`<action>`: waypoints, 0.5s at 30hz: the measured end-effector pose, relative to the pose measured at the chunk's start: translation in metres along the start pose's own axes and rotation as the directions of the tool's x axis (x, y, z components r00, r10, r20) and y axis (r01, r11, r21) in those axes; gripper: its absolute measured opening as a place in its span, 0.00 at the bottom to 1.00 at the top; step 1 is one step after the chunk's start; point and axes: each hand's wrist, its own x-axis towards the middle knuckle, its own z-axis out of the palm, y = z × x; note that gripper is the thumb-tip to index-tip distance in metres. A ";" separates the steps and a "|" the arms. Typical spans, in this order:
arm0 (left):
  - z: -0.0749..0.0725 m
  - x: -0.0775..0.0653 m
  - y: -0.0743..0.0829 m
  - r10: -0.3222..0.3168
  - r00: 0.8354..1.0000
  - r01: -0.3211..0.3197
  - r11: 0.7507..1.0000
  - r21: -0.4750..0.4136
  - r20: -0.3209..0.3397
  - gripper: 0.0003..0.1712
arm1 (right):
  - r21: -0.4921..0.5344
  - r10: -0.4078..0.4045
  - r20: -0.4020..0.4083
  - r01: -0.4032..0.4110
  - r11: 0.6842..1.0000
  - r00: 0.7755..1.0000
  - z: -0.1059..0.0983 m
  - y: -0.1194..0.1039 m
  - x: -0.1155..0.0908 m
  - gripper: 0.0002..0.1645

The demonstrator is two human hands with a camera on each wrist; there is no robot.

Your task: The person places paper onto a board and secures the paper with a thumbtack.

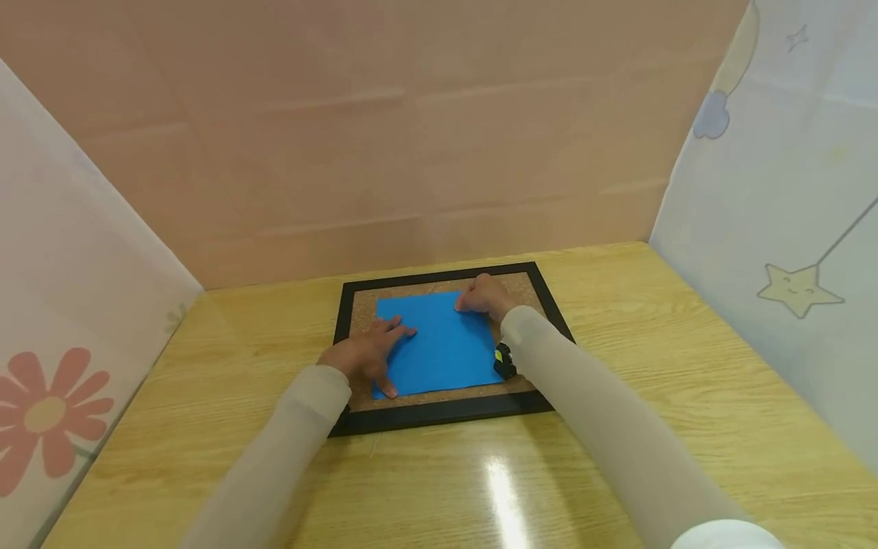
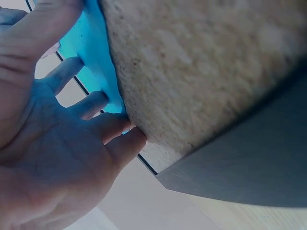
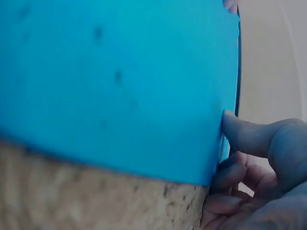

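Observation:
A blue sheet point(image 1: 444, 347), paper or thin foam, lies flat on a cork board point(image 1: 524, 288) with a black frame point(image 1: 439, 414). My left hand point(image 1: 366, 354) rests with spread fingers on the sheet's left edge, its thumb by the near left corner. In the left wrist view, the fingertips point(image 2: 98, 98) touch the sheet close to its wavy edge. At the far right corner, my right hand point(image 1: 483, 296) pinches the sheet. The right wrist view shows the thumb point(image 3: 232, 125) on top and curled fingers at the edge, their tips partly hidden. A few dark specks dot the sheet there.
The board lies on a light wood-grain table point(image 1: 254, 328). A plain pinkish-brown backdrop point(image 1: 411, 152) rises behind it. Patterned cloth walls stand at both sides, with a red flower point(image 1: 44, 412) on the left and a yellow star point(image 1: 799, 288) on the right.

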 end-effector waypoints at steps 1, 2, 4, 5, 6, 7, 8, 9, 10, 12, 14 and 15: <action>0.000 0.001 0.000 0.006 1.000 -0.006 1.000 0.001 -0.003 0.63 | -0.005 -0.006 -0.014 0.005 1.000 1.000 0.000 0.000 0.000 0.10; 0.000 0.002 0.000 0.007 1.000 -0.007 1.000 -0.004 -0.005 0.63 | -0.012 -0.012 -0.029 0.012 1.000 0.999 0.001 0.000 -0.001 0.10; 0.000 0.003 0.000 0.005 1.000 -0.005 1.000 -0.011 -0.004 0.63 | -0.045 -0.034 -0.042 0.032 0.998 0.999 0.002 0.002 -0.002 0.08; 0.000 0.003 -0.001 0.004 1.000 -0.004 1.000 -0.014 -0.003 0.63 | -0.066 -0.052 -0.037 0.049 0.997 0.998 0.002 0.003 -0.003 0.07; 0.000 0.003 -0.001 0.002 1.000 -0.002 1.000 -0.019 0.001 0.64 | -0.087 -0.070 -0.027 0.067 0.994 0.997 0.003 0.005 -0.005 0.06; 0.001 0.004 -0.002 0.001 1.000 -0.001 1.000 -0.020 0.004 0.64 | -0.103 -0.090 -0.010 0.089 0.991 0.996 0.003 0.007 -0.006 0.05; 0.002 0.004 -0.003 -0.001 1.000 0.001 1.000 -0.022 0.006 0.64 | -0.120 -0.115 0.010 0.115 0.986 0.993 0.004 0.008 -0.008 0.06; 0.003 0.004 -0.004 -0.001 1.000 0.001 1.000 -0.022 0.006 0.64 | -0.140 -0.144 0.031 0.147 0.979 0.989 0.004 0.010 -0.011 0.07; 0.004 0.004 -0.005 -0.001 1.000 0.001 1.000 -0.021 0.003 0.64 | -0.153 -0.170 0.057 0.176 0.972 0.984 0.004 0.012 -0.014 0.10; 0.006 0.003 -0.008 -0.001 1.000 0.001 1.000 -0.020 -0.008 0.64 | -0.183 -0.233 0.108 0.249 0.951 0.967 0.003 0.014 -0.023 0.14; 0.007 0.003 -0.011 0.001 1.000 -0.001 1.000 -0.024 -0.026 0.64 | -0.241 -0.296 0.155 0.327 0.914 0.942 0.001 0.016 -0.032 0.17; 0.007 0.003 -0.012 0.001 0.999 -0.002 1.000 -0.028 -0.033 0.64 | -0.271 -0.326 0.182 0.366 0.891 0.928 0.000 0.018 -0.038 0.18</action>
